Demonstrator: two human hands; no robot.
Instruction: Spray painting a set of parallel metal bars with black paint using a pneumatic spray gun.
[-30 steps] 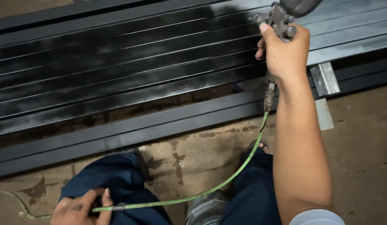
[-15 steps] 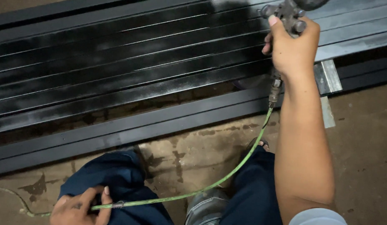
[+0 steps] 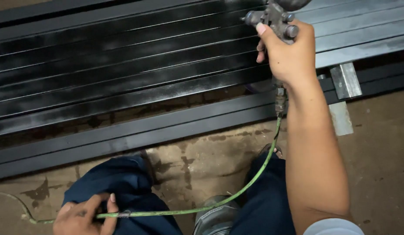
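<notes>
Tracking left along black metal bars (image 3: 123, 74), right hand (image 3: 291, 54) clenched on spray gun (image 3: 276, 17); left hand (image 3: 82, 215) pinching green hose (image 3: 237, 191), coat extending w/ pass.

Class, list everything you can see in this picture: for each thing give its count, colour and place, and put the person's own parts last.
spray gun: one, grey metal, top right, over the bars
air hose: one, green, from below the gun down to the lower left
metal bars: a row, count unclear, glossy black on the left, bare grey at far right, across the top
metal bracket: one, grey, right, under the bars
concrete floor: one, brown, stained, lower half
round grey object: one, bottom centre, between the legs, kind unclear
trousers: one pair, dark blue, bottom
left hand: one, bottom left, gripping the hose
right hand: one, top right, gripping the spray gun
</notes>
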